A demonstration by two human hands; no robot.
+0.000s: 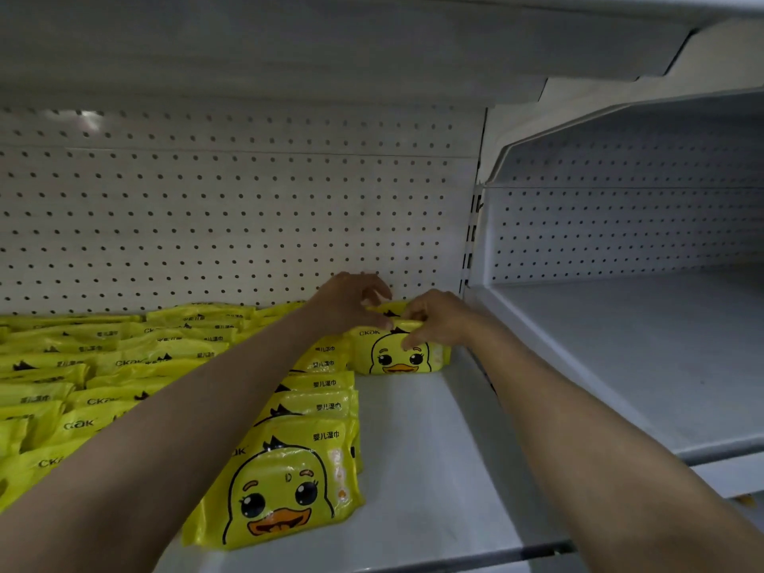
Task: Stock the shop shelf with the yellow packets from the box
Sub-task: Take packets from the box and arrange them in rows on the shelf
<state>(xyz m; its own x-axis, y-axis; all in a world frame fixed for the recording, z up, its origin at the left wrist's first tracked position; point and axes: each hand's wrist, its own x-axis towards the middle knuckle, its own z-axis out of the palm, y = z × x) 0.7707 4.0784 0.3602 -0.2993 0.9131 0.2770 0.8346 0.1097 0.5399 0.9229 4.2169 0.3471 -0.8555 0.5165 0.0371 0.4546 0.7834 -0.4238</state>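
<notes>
Packets (403, 353) stand at the back of the shelf (417, 440), close to the pegboard (231, 225) — the front one shows a duck face and faces forward, with at least one more tucked behind it. Both hands work on this small group. The left hand (351, 301) curls over the top from the left, thumb and fingers pinching the upper edge. The right hand (434, 318) comes in from the right, fingers bent, gripping the same top edge and front face. Both forearms reach in from the lower corners. Just left of this group a row of packets runs from the back toward the shelf's front edge, ending in a large duck-face packet (277, 490) tilted back against the others. Further left, more rows (82, 378) cover the shelf. To the right, past an upright, sits a second shelf bay (641, 353) with its own pegboard back.
</notes>
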